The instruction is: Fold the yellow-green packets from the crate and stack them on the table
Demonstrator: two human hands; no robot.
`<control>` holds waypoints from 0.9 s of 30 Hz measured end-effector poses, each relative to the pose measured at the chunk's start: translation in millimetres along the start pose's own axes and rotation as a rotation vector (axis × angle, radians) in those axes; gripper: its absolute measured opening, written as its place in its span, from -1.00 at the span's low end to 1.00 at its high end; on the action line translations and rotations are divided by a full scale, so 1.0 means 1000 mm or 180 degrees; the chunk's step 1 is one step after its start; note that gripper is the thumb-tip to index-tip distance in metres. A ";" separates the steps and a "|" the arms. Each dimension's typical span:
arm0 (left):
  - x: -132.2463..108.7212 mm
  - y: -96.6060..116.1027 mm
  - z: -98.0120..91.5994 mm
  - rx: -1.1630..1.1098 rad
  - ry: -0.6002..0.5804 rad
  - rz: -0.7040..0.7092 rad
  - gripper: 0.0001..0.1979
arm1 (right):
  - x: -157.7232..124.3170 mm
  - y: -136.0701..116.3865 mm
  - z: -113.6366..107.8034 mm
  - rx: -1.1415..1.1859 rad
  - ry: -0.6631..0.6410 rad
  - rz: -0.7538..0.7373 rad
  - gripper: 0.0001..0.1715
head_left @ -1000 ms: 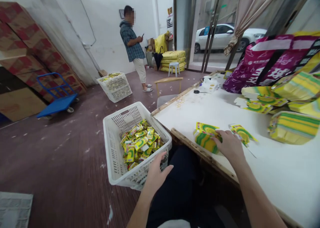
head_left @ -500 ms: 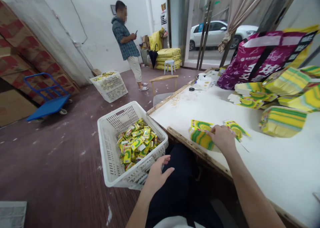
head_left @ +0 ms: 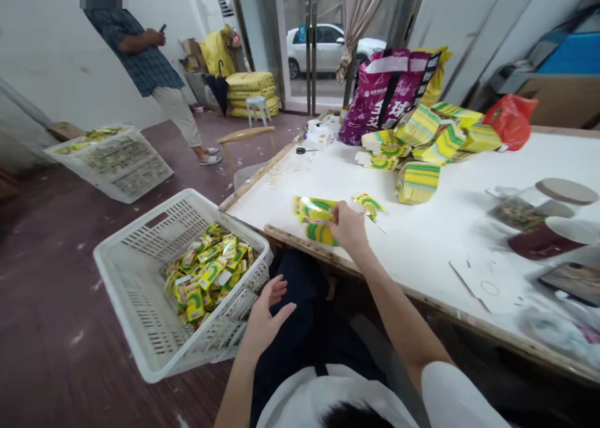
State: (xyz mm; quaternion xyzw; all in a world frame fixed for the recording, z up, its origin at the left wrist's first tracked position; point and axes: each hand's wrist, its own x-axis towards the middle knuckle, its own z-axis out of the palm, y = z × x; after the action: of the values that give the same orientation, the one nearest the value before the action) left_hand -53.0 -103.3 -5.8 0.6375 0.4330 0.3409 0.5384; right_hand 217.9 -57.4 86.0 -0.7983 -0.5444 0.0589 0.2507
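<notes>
My right hand point(head_left: 349, 227) rests on the white table point(head_left: 422, 234), its fingers closed on a stack of flat yellow-and-green cartons point(head_left: 315, 217) at the table's near edge. A single loose carton point(head_left: 370, 204) lies just right of that hand. My left hand point(head_left: 266, 312) hangs open over my lap, fingers spread, just off the rim of a white plastic basket point(head_left: 140, 303). Several small yellow-and-green packets point(head_left: 206, 275) fill the basket.
A heap of bundled cartons point(head_left: 424, 150) and a magenta bag point(head_left: 387, 94) sit at the table's far side, a red bag point(head_left: 512, 117) beyond. Jars and lids point(head_left: 544, 218) stand at the right. A person point(head_left: 150, 72) stands by a second basket point(head_left: 110, 162); a chair point(head_left: 246, 142) is near.
My left hand has come off the basket rim and opened over my lap. My view has swung right, showing more of the table. My right hand stays on the carton stack.
</notes>
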 end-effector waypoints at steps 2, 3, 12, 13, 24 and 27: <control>0.006 0.002 0.009 -0.0806 0.0231 0.0127 -0.13 | -0.035 -0.018 0.014 0.0860 -0.0010 -0.0358 -0.79; 0.010 0.005 0.013 -0.1248 0.0431 0.0196 -0.12 | -0.055 -0.027 0.023 0.1303 -0.0271 -0.0589 -0.80; 0.022 0.040 0.021 -0.2902 0.1921 0.0344 -0.57 | -0.136 -0.068 0.071 0.3494 -0.1815 -0.0524 -0.53; 0.022 0.038 0.022 -0.2775 0.1973 0.0329 -0.55 | -0.133 -0.067 0.070 0.3487 -0.1851 -0.0475 -0.52; 0.006 0.024 -0.006 -0.1431 0.1771 0.0111 -0.58 | -0.101 -0.035 0.046 0.2786 -0.0867 -0.0933 -0.87; 0.002 0.034 -0.031 -0.0926 0.1416 0.0669 -0.39 | -0.099 -0.029 0.035 0.1772 -0.0376 -0.1645 -0.77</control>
State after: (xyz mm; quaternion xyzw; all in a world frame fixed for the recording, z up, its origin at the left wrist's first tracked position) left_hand -73.4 -90.6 32.9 0.5045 0.4186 0.5848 0.4778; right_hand 140.9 -126.0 51.7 -0.5313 -0.7044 0.1852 0.4326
